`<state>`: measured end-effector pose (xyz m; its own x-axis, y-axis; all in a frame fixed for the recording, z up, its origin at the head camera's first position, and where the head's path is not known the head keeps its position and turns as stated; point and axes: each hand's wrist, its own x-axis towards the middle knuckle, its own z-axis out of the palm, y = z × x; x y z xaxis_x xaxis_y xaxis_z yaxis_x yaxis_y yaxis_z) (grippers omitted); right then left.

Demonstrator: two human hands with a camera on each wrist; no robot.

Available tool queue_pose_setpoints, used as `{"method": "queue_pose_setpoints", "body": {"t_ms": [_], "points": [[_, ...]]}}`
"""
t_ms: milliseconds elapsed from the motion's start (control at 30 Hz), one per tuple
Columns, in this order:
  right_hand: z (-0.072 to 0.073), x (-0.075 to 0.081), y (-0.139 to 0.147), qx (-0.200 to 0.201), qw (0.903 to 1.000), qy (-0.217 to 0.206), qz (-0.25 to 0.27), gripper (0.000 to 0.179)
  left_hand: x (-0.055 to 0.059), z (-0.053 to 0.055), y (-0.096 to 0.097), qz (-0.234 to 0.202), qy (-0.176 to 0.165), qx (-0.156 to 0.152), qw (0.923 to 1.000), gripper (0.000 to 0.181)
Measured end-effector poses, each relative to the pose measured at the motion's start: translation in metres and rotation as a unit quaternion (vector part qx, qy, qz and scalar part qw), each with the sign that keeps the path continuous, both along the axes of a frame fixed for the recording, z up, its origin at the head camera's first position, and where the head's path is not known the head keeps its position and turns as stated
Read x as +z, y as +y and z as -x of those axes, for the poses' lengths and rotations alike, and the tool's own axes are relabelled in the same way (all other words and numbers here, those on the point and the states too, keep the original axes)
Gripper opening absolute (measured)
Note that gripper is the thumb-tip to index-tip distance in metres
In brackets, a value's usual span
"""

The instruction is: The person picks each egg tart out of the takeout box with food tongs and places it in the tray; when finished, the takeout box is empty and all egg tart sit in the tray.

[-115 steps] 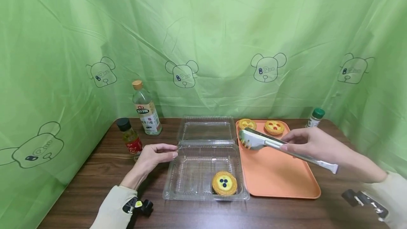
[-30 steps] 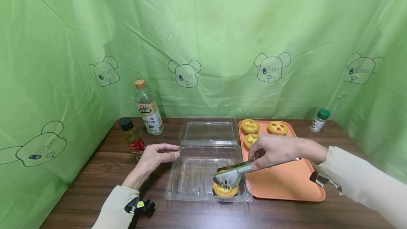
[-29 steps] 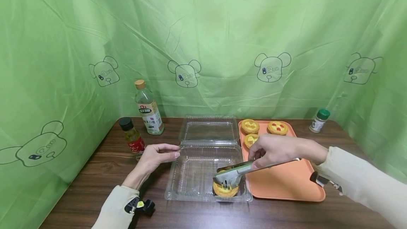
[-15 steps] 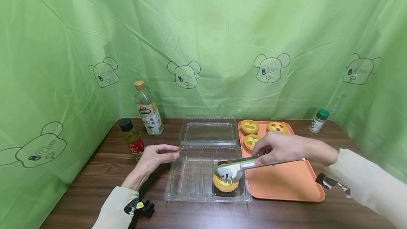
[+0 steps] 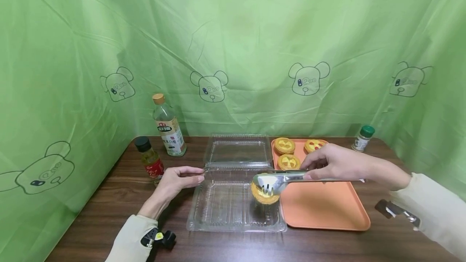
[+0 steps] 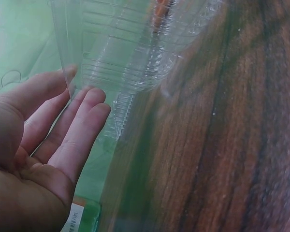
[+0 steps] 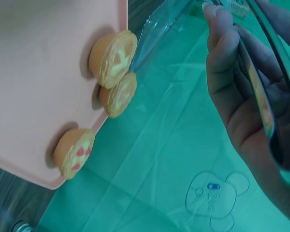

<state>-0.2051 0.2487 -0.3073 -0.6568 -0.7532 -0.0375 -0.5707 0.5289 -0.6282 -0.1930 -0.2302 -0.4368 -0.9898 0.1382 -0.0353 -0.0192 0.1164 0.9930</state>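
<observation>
My left hand (image 5: 179,179) pinches the left rim of the clear plastic clamshell box (image 5: 222,213) between thumb and fingers; the left wrist view shows the fingertips at the thin plastic edge. The lid (image 5: 238,148) lies folded back. In my right hand (image 5: 338,164) are metal tongs (image 5: 291,176), with a slotted head closed on an egg tart (image 5: 265,199). The tart is raised over the right part of the box, and the tongs' head covers most of its top. Behind it on the orange tray (image 5: 324,209) are tarts with yellow pieces (image 5: 289,161) and one with red pieces (image 5: 314,145).
Left of the box stand an oil bottle with a red label (image 5: 153,165) and a taller clear bottle (image 5: 169,130) with an orange cap. A green-capped shaker (image 5: 363,138) stands at the back right. A green curtain (image 5: 251,43) surrounds the wooden table.
My right hand brought the tongs from the tray to the tart in the box, gripped it, and lifted it up and slightly right. My left hand keeps its place on the rim.
</observation>
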Motion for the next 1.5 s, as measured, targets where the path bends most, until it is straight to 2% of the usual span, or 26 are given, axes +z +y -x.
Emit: {"method": "queue_pose_setpoints", "body": {"t_ms": [200, 467, 667, 967, 1267, 1500], "points": [[-0.003, 0.0, 0.019, -0.042, 0.999, 0.013, -0.007, 0.012, 0.0, 0.0, 0.001, -0.001, 0.004, -0.001, 1.0, 0.038], [-0.007, 0.0, 0.046, -0.127, 0.9908, 0.034, -0.031, 0.026, 0.0, -0.001, 0.001, 0.008, 0.001, 0.003, 1.0, 0.037], [-0.01, -0.005, 0.062, -0.164, 0.9856, 0.034, -0.021, 0.018, 0.0, -0.001, 0.0, 0.008, 0.0, 0.003, 1.0, 0.037], [-0.011, -0.016, 0.092, -0.183, 0.9831, 0.016, 0.004, 0.02, -0.001, 0.001, 0.0, 0.005, -0.003, 0.011, 0.9999, 0.034], [-0.006, -0.03, 0.127, -0.24, 0.9706, -0.002, -0.007, 0.033, 0.0, 0.0, 0.0, -0.001, -0.003, 0.002, 1.0, 0.039], [-0.001, -0.043, 0.146, -0.251, 0.9677, 0.008, -0.016, 0.035, 0.0, -0.001, 0.001, -0.002, 0.0, 0.002, 1.0, 0.038]]}}
